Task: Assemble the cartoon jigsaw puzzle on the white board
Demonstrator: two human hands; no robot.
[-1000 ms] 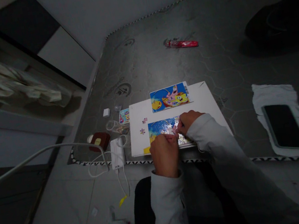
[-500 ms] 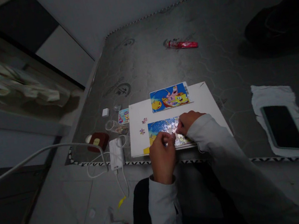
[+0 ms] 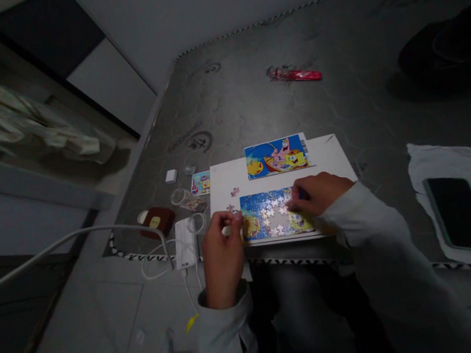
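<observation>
A partly built cartoon jigsaw puzzle [image 3: 269,214] lies on a white board [image 3: 326,155], its blue pieces surrounding a ragged gap in the middle where the white shows through. The person's left hand [image 3: 222,257] is at the puzzle's left edge, fingers drawn together in a pinch [image 3: 230,218]; whether they hold a piece is too small to tell. The right hand [image 3: 320,193] lies over the puzzle's right side, fingers curled down onto the pieces, with no clear sign of a grip. Two loose pieces [image 3: 234,191] sit on the board just left of the puzzle, and a SpongeBob picture card [image 3: 276,156] lies along the board's far edge. The board's near edge runs close to the patterned border [image 3: 285,259] of a grey mattress [image 3: 241,103], which extends well past the far side. Left of the board are a white power bank [image 3: 185,243] with tangled cable, a dark red pouch [image 3: 157,221] and a small card [image 3: 200,183]. To the right, a black phone [image 3: 461,214] rests on white paper [image 3: 424,169]
</observation>
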